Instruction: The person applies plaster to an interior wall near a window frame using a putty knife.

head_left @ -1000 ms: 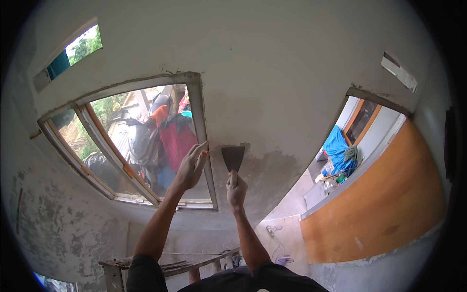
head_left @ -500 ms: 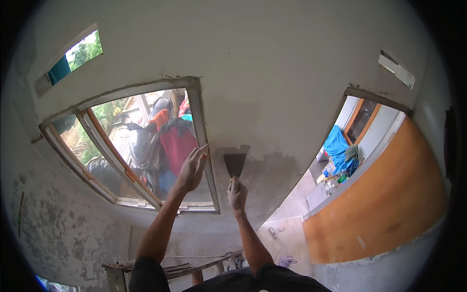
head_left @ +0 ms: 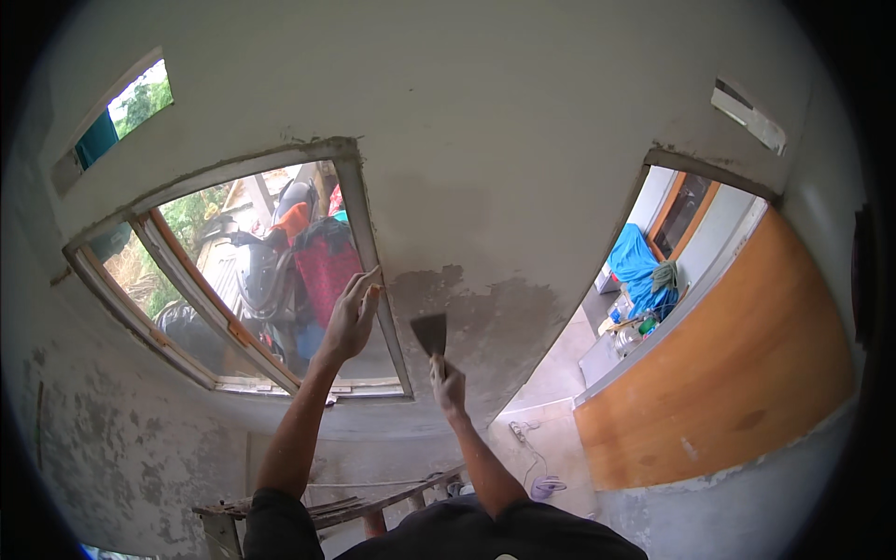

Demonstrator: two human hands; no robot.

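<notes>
My right hand is closed round the handle of a putty knife, its wide dark blade pointing up and tilted a little left. Behind the blade is a wall with a rough, dark grey patch below a smoother, paler surface. Whether the blade touches the wall, I cannot tell. My left hand is raised with its fingers stretched out, the tips at the right post of the window frame. It holds nothing, and its palm and fingers look whitish.
Through the window, a motorbike and a red cloth show outside. An orange-brown panel stands right of the doorway, where a blue cover is visible beyond. Below me is a wooden slatted structure; a cable lies on the floor.
The putty knife has come down the wall and tipped left, and more of the dark patch's upper edge shows. My left hand stays by the window post. The whole view has shifted slightly.
</notes>
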